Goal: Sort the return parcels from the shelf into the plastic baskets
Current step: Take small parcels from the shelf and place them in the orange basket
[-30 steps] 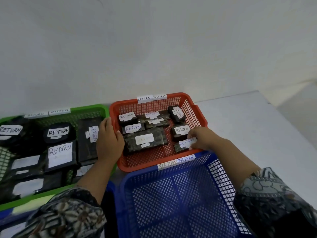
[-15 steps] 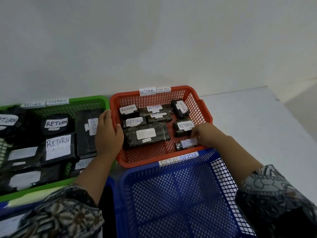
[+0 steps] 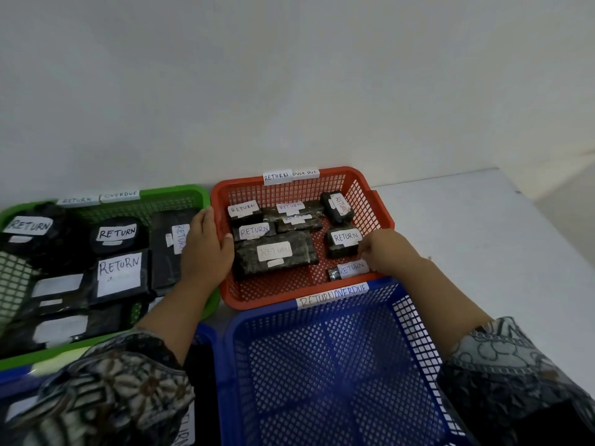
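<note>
Red plastic basket (image 3: 257,305): contents unchanged in count over the last second, but the small parcel (image 3: 349,269) has shifted. A second ago it sat in the fingers of the right hand (image 3: 386,252) against the front right wall. It now lies flat on the basket floor, label up, slightly further in.

Meaning for the task, as a judgement: this parcel is placed, or is being squared up, and the step is close to finished.

Right hand: fingers curled, tips at the right end of the small parcel and just beside the medium parcel (image 3: 343,241) behind it. Whether they pinch the label or only touch it cannot be told.

Left hand (image 3: 203,249): holds the left rim of the red basket as before, thumb hooked inside, just beside the large parcel (image 3: 277,252).

The blue basket (image 3: 322,349), nearest the person, shows no parcels. The green basket (image 3: 180,189), left, is nearly full.
</note>
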